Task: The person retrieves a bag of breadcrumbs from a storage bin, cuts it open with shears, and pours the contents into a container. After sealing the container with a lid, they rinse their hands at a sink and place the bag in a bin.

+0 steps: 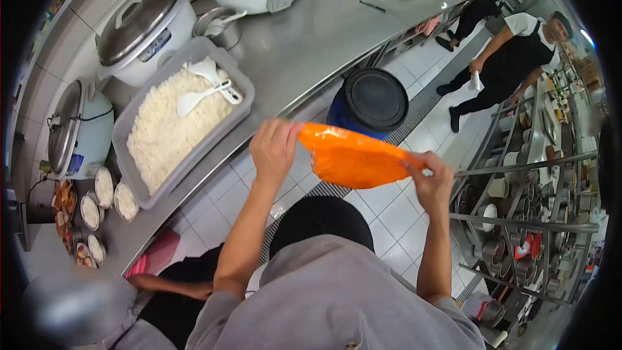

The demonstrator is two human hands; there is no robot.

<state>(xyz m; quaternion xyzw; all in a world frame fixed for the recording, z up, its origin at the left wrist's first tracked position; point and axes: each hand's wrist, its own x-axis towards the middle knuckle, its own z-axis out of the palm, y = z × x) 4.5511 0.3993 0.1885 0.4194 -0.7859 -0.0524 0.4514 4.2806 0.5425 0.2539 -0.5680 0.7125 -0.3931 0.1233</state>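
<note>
Stretched between my hands, in front of my body, is a shiny orange plastic bag (353, 155). My left hand (273, 146) grips its upper left corner, fingers closed. At the right end, my right hand (432, 178) pinches the other corner. To the left of my left hand, a grey tub (243, 100) of cooked rice (175, 126) rests on the steel counter, with white rice paddles (210, 94) lying on the rice. Beyond the bag stands a blue barrel with a black lid (376, 98).
Rice cookers (139, 32) line the wall behind the steel counter (291, 45). Small bowls of rice (92, 210) sit near its left end. A co-worker (97, 311) is close at my left; another person (528, 48) stands in the aisle. Metal racks (525, 227) run along the right.
</note>
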